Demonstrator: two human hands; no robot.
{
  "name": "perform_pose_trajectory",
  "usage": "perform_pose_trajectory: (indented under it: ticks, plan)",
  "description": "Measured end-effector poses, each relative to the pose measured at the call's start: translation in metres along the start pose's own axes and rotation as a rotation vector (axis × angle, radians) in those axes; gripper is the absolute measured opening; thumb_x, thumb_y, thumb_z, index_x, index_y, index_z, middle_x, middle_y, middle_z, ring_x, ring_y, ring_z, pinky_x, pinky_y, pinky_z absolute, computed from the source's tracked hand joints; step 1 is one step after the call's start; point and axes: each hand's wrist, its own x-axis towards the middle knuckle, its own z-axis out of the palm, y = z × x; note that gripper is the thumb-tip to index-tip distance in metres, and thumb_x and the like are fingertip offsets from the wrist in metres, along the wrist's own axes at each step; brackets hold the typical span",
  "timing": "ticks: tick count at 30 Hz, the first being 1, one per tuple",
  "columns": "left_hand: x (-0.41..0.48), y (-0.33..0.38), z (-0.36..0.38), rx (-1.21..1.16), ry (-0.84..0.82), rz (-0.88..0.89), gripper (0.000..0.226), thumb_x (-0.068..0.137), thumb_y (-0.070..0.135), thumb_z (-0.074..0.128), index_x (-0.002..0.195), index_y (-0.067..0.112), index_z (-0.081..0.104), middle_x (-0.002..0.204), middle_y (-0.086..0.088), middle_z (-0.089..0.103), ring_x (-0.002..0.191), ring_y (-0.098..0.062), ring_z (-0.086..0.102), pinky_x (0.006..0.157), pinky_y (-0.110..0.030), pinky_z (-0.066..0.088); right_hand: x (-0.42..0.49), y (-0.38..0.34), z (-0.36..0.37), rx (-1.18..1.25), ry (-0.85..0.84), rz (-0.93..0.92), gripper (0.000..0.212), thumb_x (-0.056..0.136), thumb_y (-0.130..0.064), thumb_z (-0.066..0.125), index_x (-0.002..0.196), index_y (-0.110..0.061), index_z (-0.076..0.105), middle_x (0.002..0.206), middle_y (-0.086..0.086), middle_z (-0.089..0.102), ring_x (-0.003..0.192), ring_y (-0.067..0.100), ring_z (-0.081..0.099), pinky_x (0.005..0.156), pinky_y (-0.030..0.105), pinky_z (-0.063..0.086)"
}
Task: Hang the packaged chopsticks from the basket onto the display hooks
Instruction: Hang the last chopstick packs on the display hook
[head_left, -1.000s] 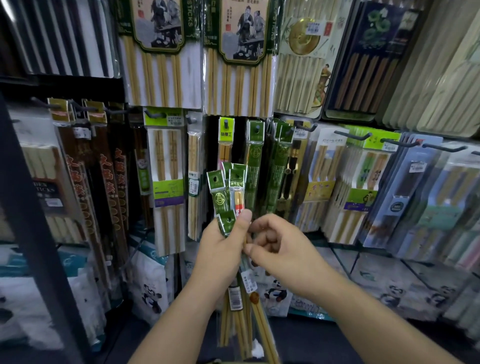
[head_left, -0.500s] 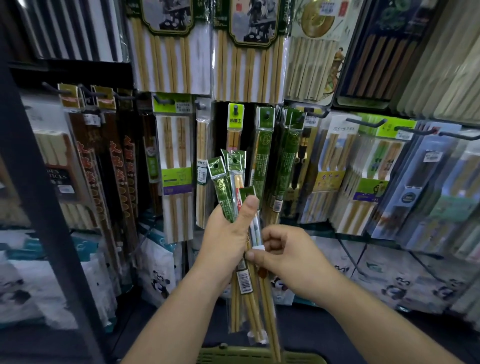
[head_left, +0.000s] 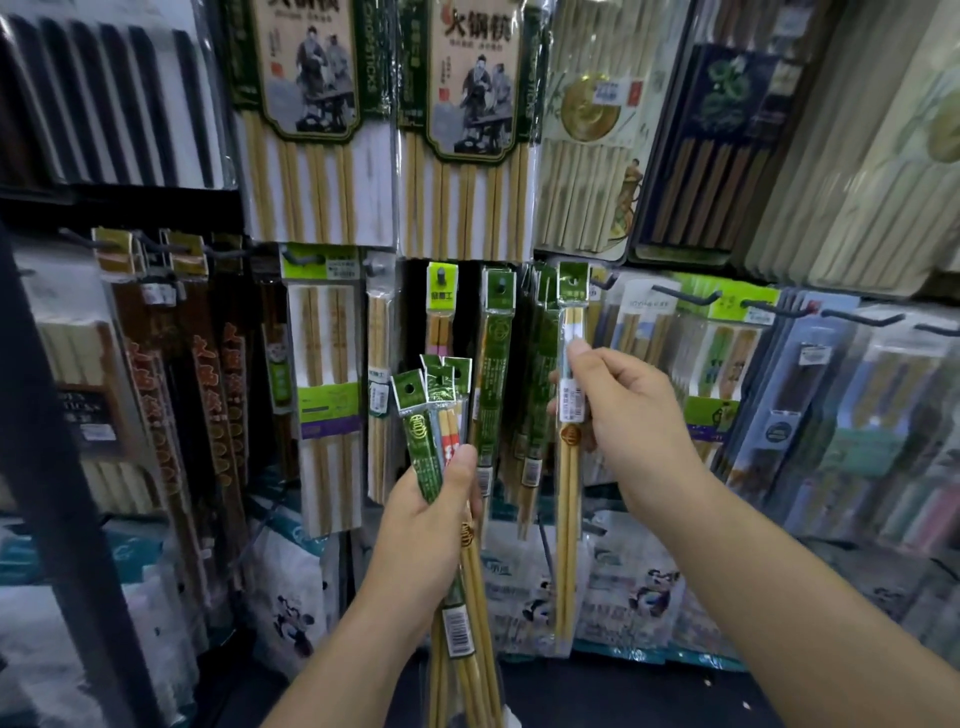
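Now that the right hand (head_left: 618, 410) has drawn one chopstick pack (head_left: 568, 519) from the bundle (head_left: 431, 410) and raised it, pinched mid-length, its green header above the grip stands level with the display hooks (head_left: 685, 297), while the left hand (head_left: 426, 525) grips the remainder, so hanging appears imminent.

The raised chopstick pack (head_left: 568, 467) has a green header and pale yellow sticks; packs (head_left: 485, 374) beside it are dark green.
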Motion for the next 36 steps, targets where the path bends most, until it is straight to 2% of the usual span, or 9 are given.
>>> perform_pose_trajectory:
  ticks: [6,12,18,21,24,28,31,34,36]
  plan:
    - [0.000,-0.001,0.000,0.016,0.018,-0.037,0.053,0.080,0.078,0.054,0.072,0.027,0.063,0.064,0.010,0.067,0.058,-0.002,0.064,0.066,-0.031,0.044,0.008,0.001,0.003,-0.009,0.002,0.068,0.060,0.101,-0.047,0.056,0.093,0.012,0.053,0.077,0.013,0.049,0.065,0.024,0.040,0.056,0.024,0.041]
    - [-0.001,0.002,0.000,0.022,0.022,-0.051,0.056,0.080,0.077,0.054,0.076,0.022,0.063,0.063,0.008,0.066,0.057,-0.003,0.063,0.065,-0.030,0.044,0.009,0.006,0.005,-0.007,0.018,0.096,0.059,0.100,-0.048,0.057,0.098,0.011,0.059,0.076,0.016,0.056,0.061,0.021,0.048,0.050,0.019,0.043]
    - [-0.001,0.003,0.000,0.015,0.000,-0.052,0.057,0.078,0.078,0.054,0.078,0.021,0.063,0.063,0.009,0.066,0.057,-0.003,0.063,0.065,-0.031,0.046,0.010,0.008,0.005,-0.016,0.028,0.106,0.063,0.100,-0.049,0.058,0.102,0.014,0.056,0.077,0.014,0.052,0.062,0.022,0.045,0.051,0.023,0.041]
    - [0.000,0.002,0.000,0.020,-0.019,-0.025,0.057,0.080,0.077,0.054,0.075,0.021,0.062,0.064,0.008,0.065,0.057,-0.005,0.062,0.066,-0.031,0.046,0.013,0.008,0.006,-0.009,0.035,0.121,0.061,0.100,-0.048,0.057,0.095,0.013,0.056,0.075,0.014,0.055,0.055,0.017,0.049,0.049,0.022,0.042]
    - [-0.001,0.002,0.001,0.012,-0.037,0.012,0.055,0.083,0.074,0.054,0.076,0.019,0.062,0.063,0.008,0.062,0.056,-0.004,0.059,0.059,-0.020,0.047,0.018,0.009,0.010,-0.115,0.026,0.133,0.062,0.101,-0.051,0.054,0.079,0.007,0.051,0.072,0.014,0.050,0.060,0.022,0.044,0.058,0.031,0.040]
    - [-0.002,0.003,0.001,0.018,-0.058,0.050,0.056,0.084,0.073,0.054,0.072,0.018,0.061,0.059,0.009,0.059,0.052,0.000,0.056,0.052,-0.013,0.046,0.024,0.015,0.013,-0.219,0.054,0.127,0.055,0.101,-0.052,0.054,0.062,-0.017,0.038,0.056,0.004,0.039,0.048,0.019,0.043,0.041,0.022,0.041]
    - [-0.001,0.000,-0.001,0.074,-0.082,0.065,0.059,0.085,0.076,0.052,0.073,0.019,0.062,0.061,0.009,0.058,0.055,-0.001,0.055,0.059,-0.022,0.046,0.022,0.022,0.012,-0.258,0.096,0.139,0.047,0.099,-0.052,0.058,0.072,-0.013,0.053,0.061,0.002,0.054,0.049,0.014,0.059,0.048,0.025,0.053]
    - [-0.001,0.000,-0.001,0.032,-0.110,0.074,0.057,0.080,0.080,0.052,0.076,0.025,0.065,0.064,0.007,0.062,0.058,-0.005,0.058,0.056,-0.017,0.049,0.013,0.024,0.011,-0.303,0.144,0.106,0.031,0.097,-0.048,0.061,0.088,-0.019,0.062,0.073,0.001,0.063,0.069,0.019,0.066,0.069,0.040,0.061]
    - [-0.001,0.002,0.001,0.006,-0.140,0.061,0.051,0.081,0.077,0.052,0.082,0.029,0.069,0.068,0.005,0.066,0.062,-0.010,0.060,0.061,-0.025,0.051,0.002,0.019,0.013,-0.230,0.053,0.081,0.028,0.096,-0.049,0.062,0.087,-0.022,0.067,0.073,-0.001,0.070,0.068,0.014,0.067,0.064,0.033,0.058]
